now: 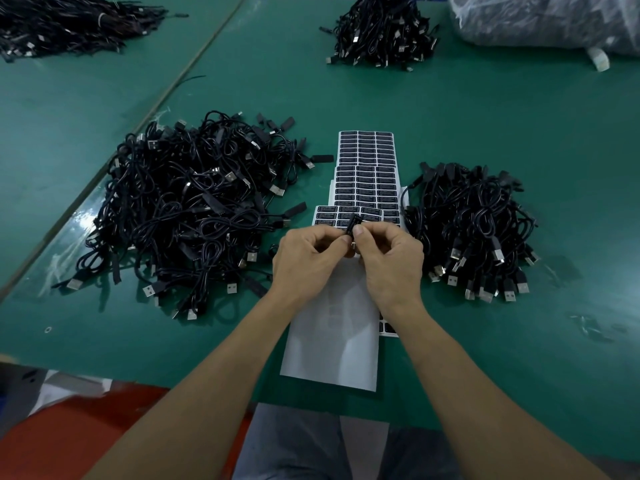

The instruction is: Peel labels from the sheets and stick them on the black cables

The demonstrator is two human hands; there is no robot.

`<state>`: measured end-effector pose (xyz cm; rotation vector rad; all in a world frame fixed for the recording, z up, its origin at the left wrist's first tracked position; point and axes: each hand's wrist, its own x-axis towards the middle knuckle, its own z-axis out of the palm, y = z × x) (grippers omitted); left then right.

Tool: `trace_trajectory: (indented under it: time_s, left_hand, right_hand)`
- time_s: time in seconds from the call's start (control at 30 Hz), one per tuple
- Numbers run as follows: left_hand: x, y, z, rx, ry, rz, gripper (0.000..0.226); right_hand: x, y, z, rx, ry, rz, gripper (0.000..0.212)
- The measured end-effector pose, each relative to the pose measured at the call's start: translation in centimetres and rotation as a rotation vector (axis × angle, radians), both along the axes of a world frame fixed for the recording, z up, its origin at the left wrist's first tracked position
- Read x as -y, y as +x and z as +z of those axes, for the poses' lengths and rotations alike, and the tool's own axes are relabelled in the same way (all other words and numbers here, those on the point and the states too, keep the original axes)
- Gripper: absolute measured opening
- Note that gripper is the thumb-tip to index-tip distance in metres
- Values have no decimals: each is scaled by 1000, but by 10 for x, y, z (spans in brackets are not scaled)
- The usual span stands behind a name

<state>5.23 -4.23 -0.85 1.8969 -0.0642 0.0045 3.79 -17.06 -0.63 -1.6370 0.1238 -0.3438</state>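
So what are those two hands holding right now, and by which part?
Both the left hand and right hand pinch one small black cable piece by its lower end, one from each side, above the label sheets.

Looks like a factory assembly bench.
Green work mat [485, 116] heaped with bulk black cables [187, 209], label sheets [367, 168], a plastic-wrapped bundle [540, 19].

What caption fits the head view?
Left hand and right hand pinch a black cable piece over label sheets, between cable piles.

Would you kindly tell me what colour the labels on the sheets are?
The rectangular labels are black with white print; head view.
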Motion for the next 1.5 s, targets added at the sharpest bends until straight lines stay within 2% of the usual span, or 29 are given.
trace_trajectory:
  time_s: [0.13, 0.3, 0.87, 1.0, 1.3, 1.5]
  left_hand:
    - [0, -1, 0, 3, 7, 1, 22]
    - [1, -2, 3, 23, -8, 8, 30]
    - [2, -2, 3, 42, -2, 32, 31]
    - [2, -3, 3, 43, 2, 31, 22]
    - [2, -3, 3, 47, -21, 20, 31]
    - [3, -3, 2, 50, -9, 20, 27]
  right_hand:
    - [0, -1, 1, -11, 0, -1, 21]
    - [-2, -3, 2, -4, -2, -20, 22]
    - [-4, -3, 4, -100, 1, -90, 7]
    - [-3, -2, 4, -116, 6, -90, 9]
    - [-5, -2, 4, -138, -14, -112, 9]
    - [-5, -2, 4, -145, -24, -122, 9]
